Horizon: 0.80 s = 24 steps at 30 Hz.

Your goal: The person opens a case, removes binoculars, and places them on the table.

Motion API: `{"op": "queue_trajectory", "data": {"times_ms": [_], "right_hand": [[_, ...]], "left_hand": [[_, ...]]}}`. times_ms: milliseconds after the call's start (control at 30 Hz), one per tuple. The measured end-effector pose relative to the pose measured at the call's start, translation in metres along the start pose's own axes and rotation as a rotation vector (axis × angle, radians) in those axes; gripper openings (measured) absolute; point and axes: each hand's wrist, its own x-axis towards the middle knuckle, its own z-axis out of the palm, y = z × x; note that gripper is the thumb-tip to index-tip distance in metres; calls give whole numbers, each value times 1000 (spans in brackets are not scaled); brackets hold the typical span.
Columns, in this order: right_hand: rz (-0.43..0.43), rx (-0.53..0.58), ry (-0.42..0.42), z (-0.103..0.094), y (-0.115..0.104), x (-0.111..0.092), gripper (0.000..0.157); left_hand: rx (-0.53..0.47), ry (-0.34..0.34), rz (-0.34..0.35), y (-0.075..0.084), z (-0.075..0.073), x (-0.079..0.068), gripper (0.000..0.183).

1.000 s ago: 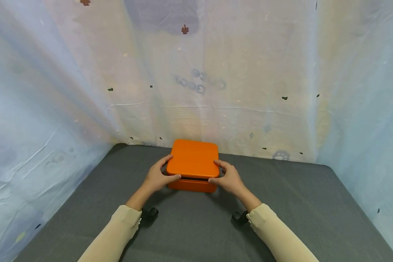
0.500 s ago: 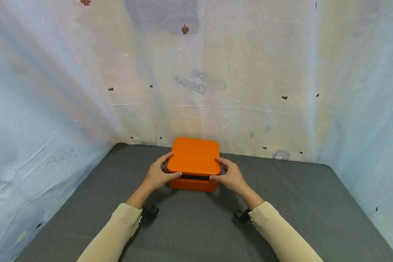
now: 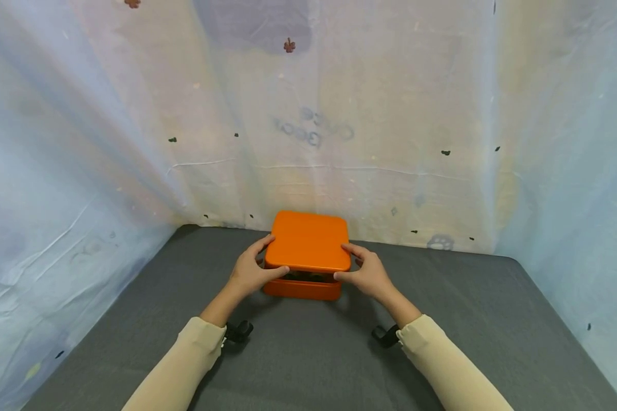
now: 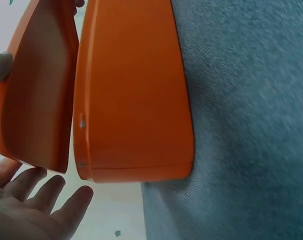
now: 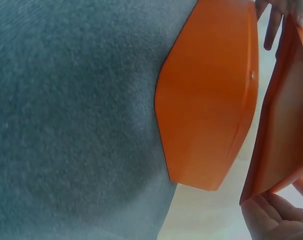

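An orange lid (image 3: 308, 242) with rounded corners is held raised above its matching orange box (image 3: 302, 289), which rests on the dark grey table. My left hand (image 3: 251, 271) grips the lid's left side, thumb at the front edge and fingers along the side. Mirroring it, my right hand (image 3: 366, 274) grips the right side. A gap shows between the lid (image 4: 39, 85) and the box (image 4: 136, 95) in the left wrist view. Dark shapes lie inside the box in the head view, mostly hidden by the lid.
The grey cloth-covered table (image 3: 308, 354) stretches out on both sides of the box. Behind it hangs a pale printed curtain (image 3: 391, 188), close to the box's back. Black straps (image 3: 239, 331) sit around both wrists.
Both hands have lifted the lid upward, and the gap between lid and box has widened from a thin slit. The box has stayed in place.
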Motion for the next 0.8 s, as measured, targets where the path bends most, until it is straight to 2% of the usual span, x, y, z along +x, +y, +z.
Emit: {"op": "queue_trajectory", "data": {"times_ms": [600,800], "right_hand": [[-61,1,-2,-20,4,-9,73],[-61,5,7,-25,6,-11,73]], "left_hand": [[27,9,21,14,10,1,84],[3,3,31,15,13,1,80]]}}
